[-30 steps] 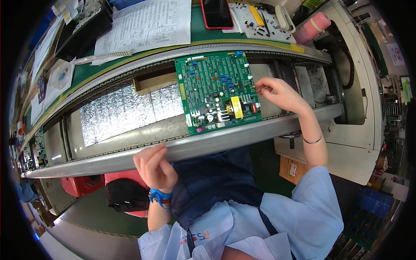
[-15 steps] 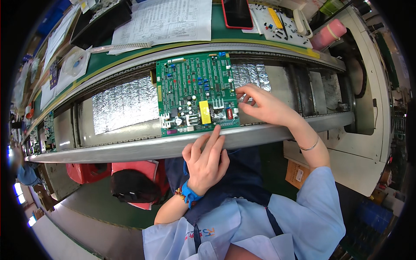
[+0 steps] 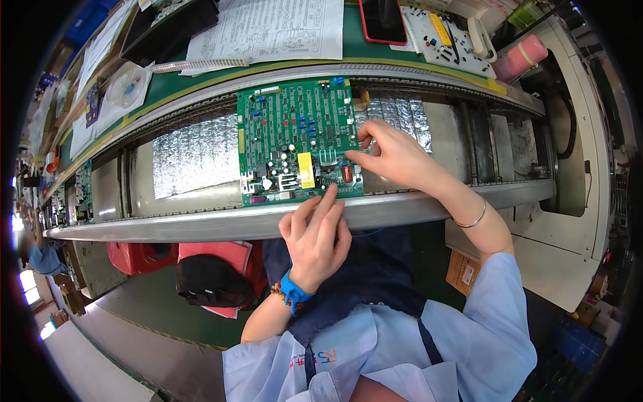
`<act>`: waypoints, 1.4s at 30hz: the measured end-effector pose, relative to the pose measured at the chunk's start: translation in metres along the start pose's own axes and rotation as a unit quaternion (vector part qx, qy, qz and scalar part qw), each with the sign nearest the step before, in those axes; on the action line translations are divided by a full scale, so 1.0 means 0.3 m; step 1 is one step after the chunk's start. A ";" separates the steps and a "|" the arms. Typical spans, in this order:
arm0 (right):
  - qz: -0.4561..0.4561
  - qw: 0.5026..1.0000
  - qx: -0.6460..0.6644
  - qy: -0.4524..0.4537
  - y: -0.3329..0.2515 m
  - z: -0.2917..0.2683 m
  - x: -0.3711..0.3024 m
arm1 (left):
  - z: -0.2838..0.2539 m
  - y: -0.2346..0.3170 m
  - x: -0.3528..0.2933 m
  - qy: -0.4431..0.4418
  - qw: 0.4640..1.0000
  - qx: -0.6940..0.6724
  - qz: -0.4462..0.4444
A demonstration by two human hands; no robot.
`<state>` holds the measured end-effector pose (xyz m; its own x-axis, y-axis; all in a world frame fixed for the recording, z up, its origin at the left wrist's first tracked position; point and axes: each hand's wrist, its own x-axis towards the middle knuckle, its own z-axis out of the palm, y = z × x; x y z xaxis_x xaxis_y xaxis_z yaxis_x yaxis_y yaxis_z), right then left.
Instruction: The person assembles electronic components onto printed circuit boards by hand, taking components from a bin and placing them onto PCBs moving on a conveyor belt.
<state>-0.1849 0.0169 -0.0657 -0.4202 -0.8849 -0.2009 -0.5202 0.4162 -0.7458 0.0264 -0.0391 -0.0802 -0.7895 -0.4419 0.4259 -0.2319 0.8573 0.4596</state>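
A green circuit board point(image 3: 268, 144), crowded with small components and bearing a yellow block-shaped part point(image 3: 306, 170), lies across the two rails of a conveyor. My left hand point(image 3: 316, 238) is at its near edge, palm down over the front rail, with fingers stretched and the index fingertip by the board's lower right part. At the board's right edge is my right hand point(image 3: 395, 157). Its thumb tip reaches the board and its bent index finger rests by the edge, with a gap between them. I see nothing held between those fingers.
The metal front rail point(image 3: 174, 224) runs between me and the board. Silver foil sheeting point(image 3: 194, 157) lies under the conveyor. Beyond the back rail are printed sheets point(image 3: 268, 30), a red-edged phone point(image 3: 382, 20), a white tray of loose parts point(image 3: 445, 43) and a pink bottle point(image 3: 521, 57).
The circuit board has slid left along the rails, and my right hand has moved left with it. My left hand stays at the near edge. The whole view has shifted slightly.
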 end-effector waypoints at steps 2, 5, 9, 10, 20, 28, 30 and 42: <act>-0.013 1.000 -0.025 0.011 0.007 0.000 0.004 | 0.005 0.016 0.004 -0.006 1.000 -0.015 0.015; -0.008 1.000 -0.017 0.008 -0.002 -0.008 0.002 | 0.030 0.040 0.008 -0.017 0.998 -0.033 0.042; -0.010 1.000 -0.019 0.007 0.015 -0.002 0.002 | 0.058 0.071 0.023 -0.052 0.997 -0.006 0.061; -0.012 1.000 -0.019 0.013 0.022 -0.001 -0.001 | 0.066 0.076 0.032 -0.061 0.997 0.003 0.056; -0.002 0.998 0.025 0.065 0.042 -0.049 -0.039 | 0.063 0.078 0.046 -0.047 0.998 0.007 0.038; -0.230 0.961 -0.070 0.135 -0.007 -0.033 -0.090 | 0.073 0.092 0.063 -0.037 0.998 0.006 0.059; -0.285 0.940 -0.136 0.129 -0.011 -0.024 -0.109 | 0.074 0.086 0.050 -0.024 0.997 -0.010 0.071; -0.299 0.931 -0.186 0.091 -0.020 -0.014 -0.129 | 0.004 0.030 -0.011 0.041 0.989 -0.099 0.104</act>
<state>-0.1685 0.0496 -0.0507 -0.0738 -0.9455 0.3171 -0.9095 -0.0666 -0.4104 0.0263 -0.0295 -0.0784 -0.7580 -0.2882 0.5851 0.0532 0.8668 0.4959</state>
